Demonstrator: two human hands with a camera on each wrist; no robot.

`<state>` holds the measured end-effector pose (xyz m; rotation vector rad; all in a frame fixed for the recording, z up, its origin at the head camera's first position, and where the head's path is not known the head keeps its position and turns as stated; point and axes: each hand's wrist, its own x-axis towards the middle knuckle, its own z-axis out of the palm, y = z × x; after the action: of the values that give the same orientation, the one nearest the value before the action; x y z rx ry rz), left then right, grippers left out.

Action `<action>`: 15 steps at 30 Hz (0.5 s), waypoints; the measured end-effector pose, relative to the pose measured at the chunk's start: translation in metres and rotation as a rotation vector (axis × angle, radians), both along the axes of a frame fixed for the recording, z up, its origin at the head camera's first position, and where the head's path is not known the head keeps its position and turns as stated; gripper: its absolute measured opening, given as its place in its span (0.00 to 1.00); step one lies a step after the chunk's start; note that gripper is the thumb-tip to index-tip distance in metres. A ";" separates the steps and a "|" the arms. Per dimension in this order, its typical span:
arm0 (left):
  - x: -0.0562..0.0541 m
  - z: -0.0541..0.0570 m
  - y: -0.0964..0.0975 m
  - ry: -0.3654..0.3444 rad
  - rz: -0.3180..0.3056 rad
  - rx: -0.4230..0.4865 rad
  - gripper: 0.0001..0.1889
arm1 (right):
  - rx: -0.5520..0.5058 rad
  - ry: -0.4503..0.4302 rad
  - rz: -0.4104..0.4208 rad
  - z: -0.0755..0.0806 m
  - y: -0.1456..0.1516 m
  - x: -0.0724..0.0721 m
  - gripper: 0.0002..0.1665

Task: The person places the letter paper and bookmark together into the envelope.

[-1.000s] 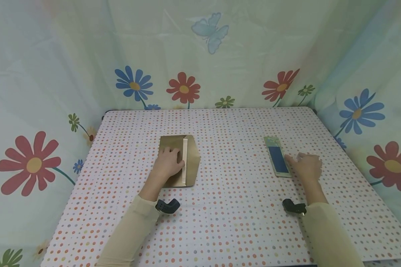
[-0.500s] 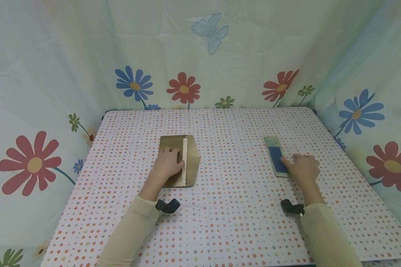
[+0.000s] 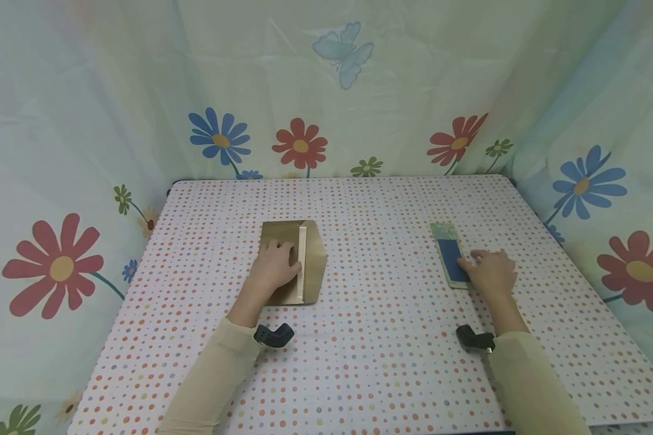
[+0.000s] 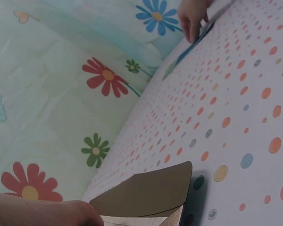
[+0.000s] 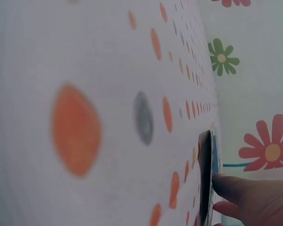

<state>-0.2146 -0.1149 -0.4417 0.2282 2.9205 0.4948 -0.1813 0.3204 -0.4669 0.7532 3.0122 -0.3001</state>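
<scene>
A gold envelope [image 3: 314,266] lies on the dotted table, flap unfolded to the right and a pale strip [image 3: 302,260] along the fold. My left hand [image 3: 272,266] rests on its left part, fingers spread over the paper and thumb beside the strip. Across the table is a flat, long green packet with a blue panel [image 3: 450,260]; its exact kind is unclear. My right hand [image 3: 492,273] pinches its right edge, thumb [image 5: 228,186] against the blue face. The right wrist view shows the packet's dark edge [image 5: 205,174] side-on.
A white table [image 3: 375,338] with coloured dots spreads under both hands. Behind it and at the sides hangs a flowered curtain [image 3: 392,90]. Dark wrist cameras [image 3: 274,335] sit at both cuffs.
My right hand has moved slightly left, its thumb coming over the packet's right edge onto the blue panel. My left hand and the envelope have stayed still.
</scene>
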 end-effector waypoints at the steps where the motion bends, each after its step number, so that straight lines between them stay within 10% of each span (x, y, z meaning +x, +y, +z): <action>1: 0.000 0.000 0.000 -0.001 0.001 0.000 0.28 | -0.001 0.003 0.004 -0.001 0.000 -0.001 0.33; 15: 0.002 0.002 0.000 -0.011 0.002 -0.006 0.27 | -0.035 0.011 0.048 0.002 -0.005 0.001 0.34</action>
<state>-0.2128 -0.1150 -0.4394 0.2216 2.9109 0.4859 -0.1804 0.3157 -0.4651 0.6772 3.0213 -0.3562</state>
